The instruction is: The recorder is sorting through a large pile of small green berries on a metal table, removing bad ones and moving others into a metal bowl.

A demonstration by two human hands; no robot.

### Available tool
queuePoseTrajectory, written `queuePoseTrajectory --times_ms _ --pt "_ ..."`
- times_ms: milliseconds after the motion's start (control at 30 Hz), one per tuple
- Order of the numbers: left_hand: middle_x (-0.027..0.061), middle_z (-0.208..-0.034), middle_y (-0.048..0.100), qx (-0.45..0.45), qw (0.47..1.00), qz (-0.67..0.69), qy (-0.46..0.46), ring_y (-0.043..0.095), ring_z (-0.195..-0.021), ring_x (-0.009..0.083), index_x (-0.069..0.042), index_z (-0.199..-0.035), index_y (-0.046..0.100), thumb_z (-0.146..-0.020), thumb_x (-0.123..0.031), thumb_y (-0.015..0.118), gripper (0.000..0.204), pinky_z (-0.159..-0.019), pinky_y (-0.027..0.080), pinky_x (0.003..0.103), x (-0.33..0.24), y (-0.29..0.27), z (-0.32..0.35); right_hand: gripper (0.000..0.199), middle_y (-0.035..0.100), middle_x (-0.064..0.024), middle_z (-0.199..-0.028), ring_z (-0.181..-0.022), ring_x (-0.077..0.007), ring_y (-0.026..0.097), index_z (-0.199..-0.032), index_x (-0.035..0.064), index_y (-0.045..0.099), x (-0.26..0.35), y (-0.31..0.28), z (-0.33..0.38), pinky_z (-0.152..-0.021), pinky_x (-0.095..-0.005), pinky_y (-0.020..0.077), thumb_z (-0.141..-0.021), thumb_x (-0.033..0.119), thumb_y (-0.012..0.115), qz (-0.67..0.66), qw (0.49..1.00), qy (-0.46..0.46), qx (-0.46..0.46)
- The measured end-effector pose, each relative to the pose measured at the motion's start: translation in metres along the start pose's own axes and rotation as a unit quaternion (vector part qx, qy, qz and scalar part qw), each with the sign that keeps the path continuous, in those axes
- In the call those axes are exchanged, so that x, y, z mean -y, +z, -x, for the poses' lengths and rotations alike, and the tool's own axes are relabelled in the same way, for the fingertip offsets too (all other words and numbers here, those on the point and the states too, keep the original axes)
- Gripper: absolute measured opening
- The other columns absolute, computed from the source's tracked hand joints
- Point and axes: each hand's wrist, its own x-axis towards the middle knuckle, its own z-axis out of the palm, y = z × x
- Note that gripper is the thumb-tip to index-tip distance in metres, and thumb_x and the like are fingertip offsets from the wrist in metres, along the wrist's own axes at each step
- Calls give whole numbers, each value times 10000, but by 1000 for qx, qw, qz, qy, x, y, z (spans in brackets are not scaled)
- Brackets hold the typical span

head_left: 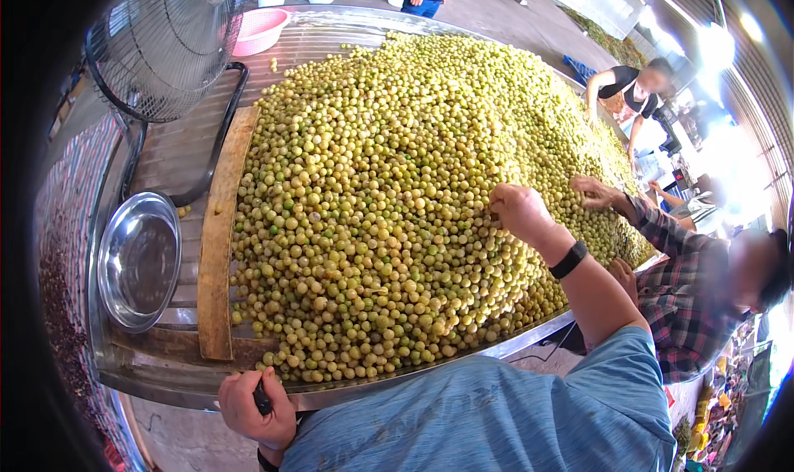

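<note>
Right hand (517, 209) rested on fruit heap (397, 199), fingers curled into small green-yellow fruits; whether it held any, could not tell. Left hand (255, 407) sat at near rim of metal surface (165, 373), closed around small dark tool (262, 399). Heap covered most of surface, bounded on left by wooden plank (217, 240). Steel bowl (138, 259) lay left of plank. Fan (165, 42) stood beyond bowl. Neighbour's hand (594, 193) touched fruits just right of right hand.
</note>
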Motion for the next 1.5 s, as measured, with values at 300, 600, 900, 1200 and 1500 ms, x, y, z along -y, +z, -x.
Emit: queuePoseTrajectory --times_ms 300,600,900,1200,1500 --pt "79 -759 609 -1 1000 4 1 593 -713 309 -45 -893 615 -828 -33 741 142 -692 484 426 0 1 0 204 683 -125 -684 -592 -217 650 -822 11 700 -11 -11 -25 -634 -378 553 -857 159 564 -189 969 159 -20" --pt "76 -770 610 1 1000 2 -3 593 -721 313 -45 -893 619 -824 -36 742 141 -713 490 431 0 0 0 163 733 -64 -800 -684 -210 686 -952 121 777 -26 -7 -53 -695 -340 567 -861 219 683 -23 999 26 -1" --pt "74 -776 602 1 1000 -6 0 587 -720 315 -42 -880 626 -842 -57 726 108 -751 494 447 0 0 1 194 721 -166 -821 -739 -331 714 -787 65 717 14 7 -49 -661 -442 571 -847 194 585 152 987 46 40" --pt "71 -758 594 0 1000 -9 4 579 -686 305 -40 -882 623 -852 -62 721 105 -754 493 451 -3 0 -2 121 711 -110 -759 -685 -165 705 -869 33 703 -11 -12 -73 -664 -325 577 -835 131 641 -185 964 191 -16" --pt "82 -746 579 6 1000 -5 -4 567 -669 320 -38 -869 613 -855 -65 716 108 -720 482 461 -1 0 -1 134 747 -111 -839 -720 -226 710 -911 96 785 -50 5 -142 -718 -352 568 -844 192 720 -72 986 53 -141"
